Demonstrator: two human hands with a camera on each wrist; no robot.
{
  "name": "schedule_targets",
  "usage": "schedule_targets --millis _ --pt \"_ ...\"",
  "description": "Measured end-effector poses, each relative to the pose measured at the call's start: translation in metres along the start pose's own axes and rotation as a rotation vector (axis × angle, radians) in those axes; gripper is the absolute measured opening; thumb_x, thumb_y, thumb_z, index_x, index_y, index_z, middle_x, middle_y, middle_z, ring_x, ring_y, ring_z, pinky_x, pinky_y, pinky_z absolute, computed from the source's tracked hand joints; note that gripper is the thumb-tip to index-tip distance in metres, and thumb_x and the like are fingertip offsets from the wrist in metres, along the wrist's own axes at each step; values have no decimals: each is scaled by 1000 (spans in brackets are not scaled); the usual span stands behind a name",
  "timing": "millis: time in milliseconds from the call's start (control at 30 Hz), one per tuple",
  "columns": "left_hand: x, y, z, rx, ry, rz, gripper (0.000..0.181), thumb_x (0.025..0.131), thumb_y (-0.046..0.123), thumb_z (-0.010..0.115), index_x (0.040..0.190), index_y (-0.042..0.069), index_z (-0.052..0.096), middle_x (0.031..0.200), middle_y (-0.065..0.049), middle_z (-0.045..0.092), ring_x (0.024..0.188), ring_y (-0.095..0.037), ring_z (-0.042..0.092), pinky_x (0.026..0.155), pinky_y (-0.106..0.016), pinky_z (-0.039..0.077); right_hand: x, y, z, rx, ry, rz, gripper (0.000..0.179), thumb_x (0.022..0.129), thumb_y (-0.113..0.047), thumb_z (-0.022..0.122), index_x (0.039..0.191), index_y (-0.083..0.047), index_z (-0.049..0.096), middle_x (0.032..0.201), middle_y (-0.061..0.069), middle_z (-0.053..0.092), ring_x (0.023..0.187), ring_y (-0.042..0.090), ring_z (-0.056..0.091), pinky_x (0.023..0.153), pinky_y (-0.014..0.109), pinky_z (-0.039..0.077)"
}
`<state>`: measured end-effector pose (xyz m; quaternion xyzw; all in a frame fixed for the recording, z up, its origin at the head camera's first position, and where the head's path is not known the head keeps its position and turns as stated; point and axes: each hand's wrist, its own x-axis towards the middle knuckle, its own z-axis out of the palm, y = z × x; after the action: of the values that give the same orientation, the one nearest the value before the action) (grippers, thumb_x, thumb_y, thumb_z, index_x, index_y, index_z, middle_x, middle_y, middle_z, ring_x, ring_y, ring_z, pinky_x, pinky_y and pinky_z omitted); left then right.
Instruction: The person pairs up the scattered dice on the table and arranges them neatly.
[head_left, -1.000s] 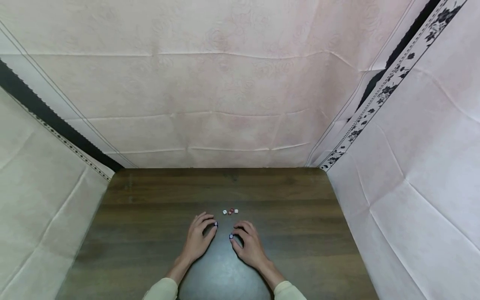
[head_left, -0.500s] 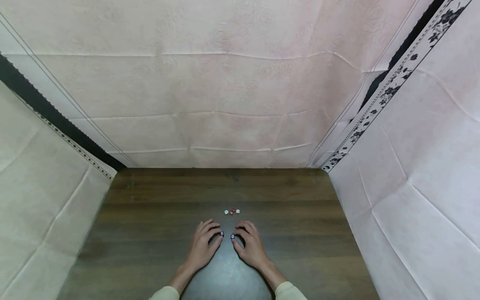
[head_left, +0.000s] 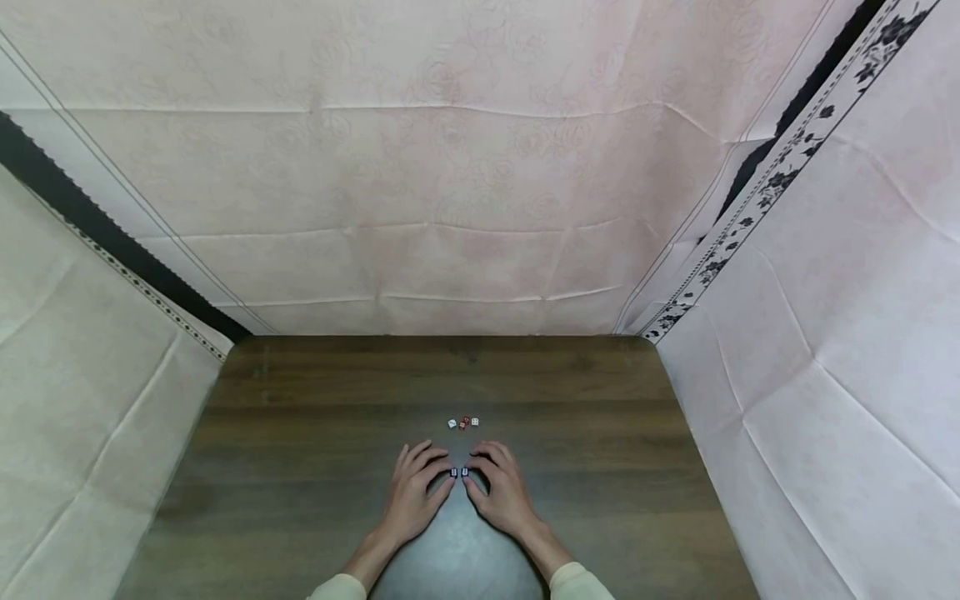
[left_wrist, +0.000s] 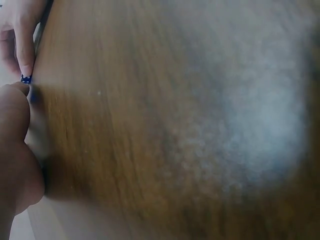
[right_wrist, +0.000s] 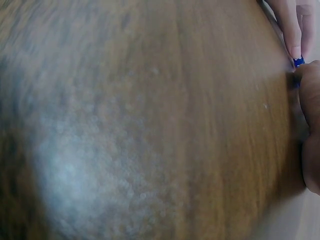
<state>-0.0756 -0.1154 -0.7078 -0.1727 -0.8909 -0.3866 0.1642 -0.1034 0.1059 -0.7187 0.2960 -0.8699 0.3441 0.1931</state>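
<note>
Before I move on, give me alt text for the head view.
The left hand pinches a blue die close beside a second blue die pinched by the right hand. Just beyond, white dice and red dice lie clustered on a wooden table. Pale cloth hangs behind.

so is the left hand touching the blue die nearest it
Touching. The left wrist view shows the fingers of the left hand meeting the blue die, with no gap between.

Left grip and right grip pinched, near each other
</note>
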Motion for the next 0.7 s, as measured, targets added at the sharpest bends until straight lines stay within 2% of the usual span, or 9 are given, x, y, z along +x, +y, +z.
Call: schedule_targets --millis 200,700 --pt "-1 -1 4 22 24 13 20 92 14 94 110 14 87 133 -13 80 142 -51 65 121 -87 33 0 0 0 7 -2 -1 18 92 -13 93 107 -13 83 128 7 78 131 30 68 109 54 58" --pt "-1 3 9 59 5 -36 20 95 18 93 114 17 87 137 -10 78 144 -47 62 125 -85 30 1 1 0 5 3 -5 18 92 -12 93 106 -13 83 127 7 78 130 30 69 107 54 59"
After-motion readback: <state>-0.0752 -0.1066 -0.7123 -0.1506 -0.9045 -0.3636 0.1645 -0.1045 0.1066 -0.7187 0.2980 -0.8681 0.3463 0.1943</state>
